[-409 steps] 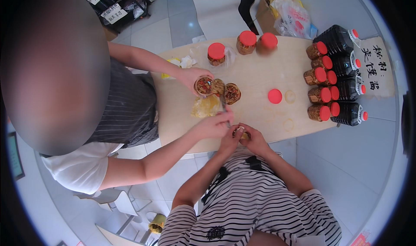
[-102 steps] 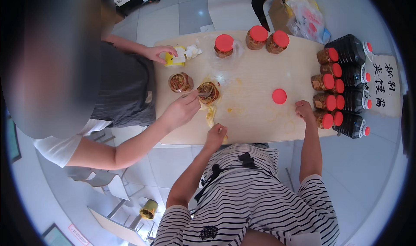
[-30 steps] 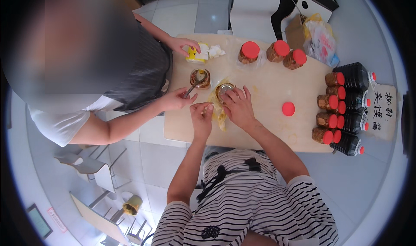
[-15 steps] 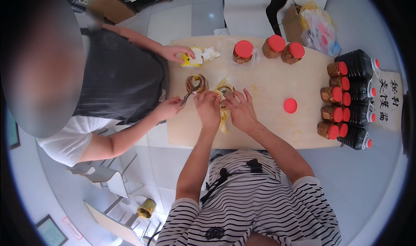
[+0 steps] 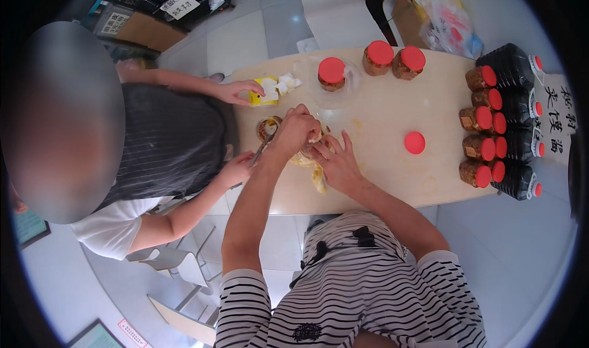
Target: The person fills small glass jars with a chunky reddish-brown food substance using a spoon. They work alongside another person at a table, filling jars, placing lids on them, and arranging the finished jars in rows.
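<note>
On the far left another person in a dark striped apron (image 5: 165,139) is sitting at the pale wooden worktop (image 5: 392,121). One of that person's hands is resting on a small yellow packet with white paper (image 5: 270,90), and the other hand (image 5: 239,167) is holding a thin metal tool (image 5: 261,152) that is reaching into an open round glass jar with brown food (image 5: 268,127). Just right of that jar, the wearer's left hand (image 5: 296,130) is curling down, fingers bunched together on top of a second open jar (image 5: 316,141), which is mostly hidden under it, so I cannot tell if the fingers are pinching something. The wearer's right hand (image 5: 336,161) is lying right beside it, fingers spread apart and flat, touching the jar's side and a crinkly yellowish plastic wrap (image 5: 314,171) that is trailing toward the wearer. The jar is sitting straight below the left hand, so the left hand is the nearer one, with the right hand just to its right. Farther right, a loose round red lid (image 5: 415,142) is lying alone on the worktop, well apart from both hands. Behind it three closed red-lidded jars (image 5: 379,57) are standing near the far edge. At the right end more small red-lidded jars (image 5: 481,127) are standing in a row next to big dark bottles with red caps (image 5: 518,109).
</note>
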Action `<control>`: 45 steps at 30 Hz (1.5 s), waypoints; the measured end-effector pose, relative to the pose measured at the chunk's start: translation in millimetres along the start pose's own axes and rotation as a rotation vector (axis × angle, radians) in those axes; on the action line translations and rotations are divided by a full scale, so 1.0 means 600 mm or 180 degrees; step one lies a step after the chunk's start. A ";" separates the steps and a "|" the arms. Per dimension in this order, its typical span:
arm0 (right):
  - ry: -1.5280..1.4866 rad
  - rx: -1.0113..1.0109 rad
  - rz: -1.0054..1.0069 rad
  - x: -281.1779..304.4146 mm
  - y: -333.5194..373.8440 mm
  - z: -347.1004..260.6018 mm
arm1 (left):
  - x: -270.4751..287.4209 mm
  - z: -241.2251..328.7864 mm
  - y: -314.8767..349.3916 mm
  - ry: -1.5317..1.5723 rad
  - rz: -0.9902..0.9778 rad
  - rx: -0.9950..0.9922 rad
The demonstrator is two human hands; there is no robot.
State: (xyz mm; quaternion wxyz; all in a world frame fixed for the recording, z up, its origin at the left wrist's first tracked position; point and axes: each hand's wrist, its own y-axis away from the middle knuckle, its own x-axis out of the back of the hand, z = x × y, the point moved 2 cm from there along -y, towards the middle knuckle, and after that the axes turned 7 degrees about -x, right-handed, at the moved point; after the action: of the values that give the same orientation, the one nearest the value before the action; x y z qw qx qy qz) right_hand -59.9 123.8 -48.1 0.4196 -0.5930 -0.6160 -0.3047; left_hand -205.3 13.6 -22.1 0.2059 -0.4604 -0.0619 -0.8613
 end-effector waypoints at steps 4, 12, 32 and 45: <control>-0.0087 -0.0097 0.0068 -0.003 0.001 -0.006 | -0.015 -0.005 0.018 -0.0046 0.0434 0.0645; 0.0032 -0.0244 0.0030 -0.010 0.005 -0.008 | -0.108 0.086 0.113 0.0057 0.1911 0.2966; -0.0356 -0.0156 0.0278 0.002 0.014 0.017 | -0.083 0.094 0.073 -0.1023 0.1441 0.1008; -0.1077 -0.0094 0.0321 0.005 -0.025 0.002 | -0.070 0.073 0.101 0.2549 0.1960 0.2308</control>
State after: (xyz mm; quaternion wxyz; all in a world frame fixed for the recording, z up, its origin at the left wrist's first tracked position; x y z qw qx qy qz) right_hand -74.6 124.4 -44.4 0.3159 -0.6720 -0.6428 -0.1881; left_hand -126.1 -15.6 -36.7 0.5953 0.0009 -0.1327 -0.7924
